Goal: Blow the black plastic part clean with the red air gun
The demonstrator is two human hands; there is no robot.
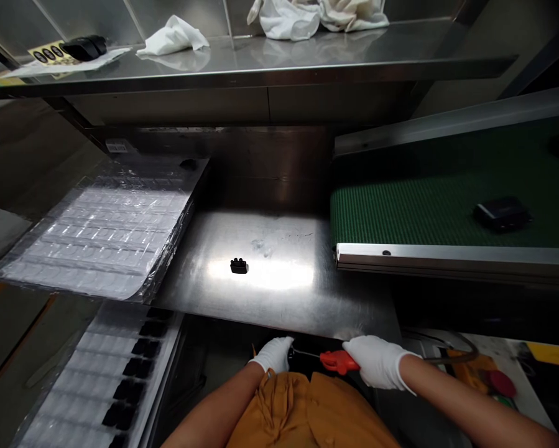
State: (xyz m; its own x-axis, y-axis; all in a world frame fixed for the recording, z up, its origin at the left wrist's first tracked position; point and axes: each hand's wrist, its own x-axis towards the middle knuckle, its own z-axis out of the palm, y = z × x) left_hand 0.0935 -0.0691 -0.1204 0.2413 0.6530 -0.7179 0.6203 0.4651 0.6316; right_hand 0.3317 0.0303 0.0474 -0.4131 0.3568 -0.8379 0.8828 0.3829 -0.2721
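I can't make out any readable text here; the yellow sheet [46, 53] on the top shelf [307, 59] shows dark oval marks, too small to read.

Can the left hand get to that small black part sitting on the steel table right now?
Probably yes. The left hand sits at the table's near edge, and the bare steel between it and the small black part holds nothing in the way.

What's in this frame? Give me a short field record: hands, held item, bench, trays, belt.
left hand: gloved, at the bench's near edge, closed around a dark item I can't identify
right hand: gloved, grips red-handled tool
steel bench: one small black part lying alone
clear tray stack: left of bench
lower tray: partly filled with black parts
green belt: dark block on it
shelf: white cloths
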